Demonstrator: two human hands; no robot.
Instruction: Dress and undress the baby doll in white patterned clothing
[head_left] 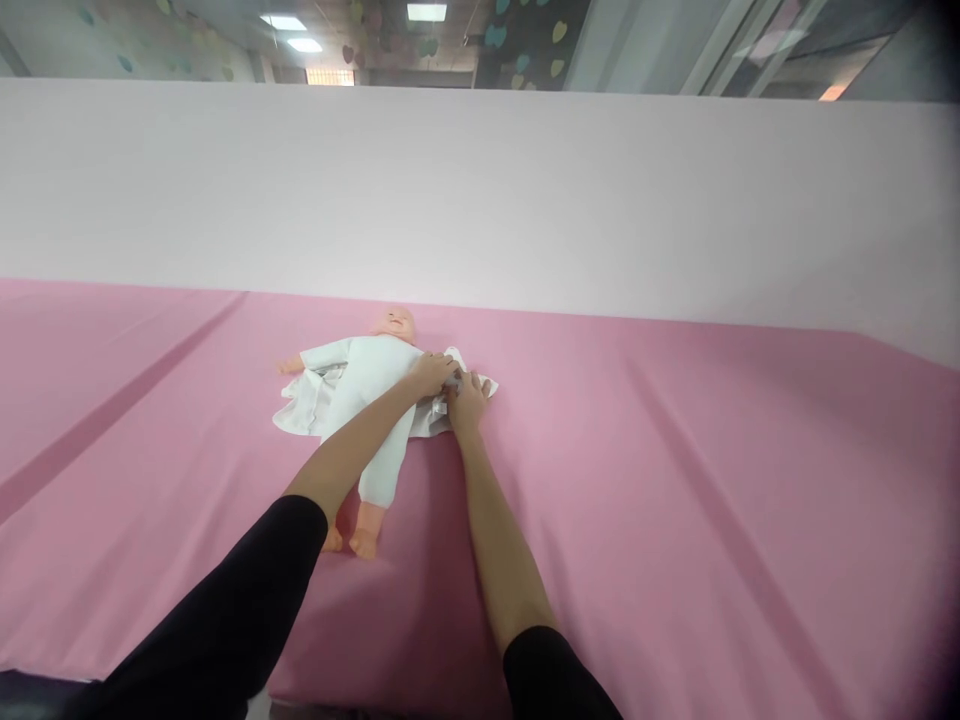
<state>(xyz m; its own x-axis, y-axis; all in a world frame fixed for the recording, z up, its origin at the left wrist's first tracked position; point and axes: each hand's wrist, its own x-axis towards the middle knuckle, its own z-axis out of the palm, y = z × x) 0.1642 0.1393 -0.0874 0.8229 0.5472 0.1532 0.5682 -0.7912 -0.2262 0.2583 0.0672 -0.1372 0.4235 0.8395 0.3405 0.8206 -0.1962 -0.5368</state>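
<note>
A baby doll (375, 365) in white lies on its back, its head toward the wall. Spread beneath it is a white garment (300, 408), showing on both sides of the body. My left hand (433, 373) reaches across the doll to its arm on the right side, fingers closed on the garment's cloth there. Close beside it, my right hand (469, 400) grips the same bunched cloth, fingers curled. The doll's arm on that side is hidden by my hands and the cloth. Its other arm lies stretched out to the left.
The doll rests on a pink padded mat (675, 500) with seams and soft folds. A white wall panel (480, 200) rises behind it, with glass above. The mat's front edge shows near the bottom.
</note>
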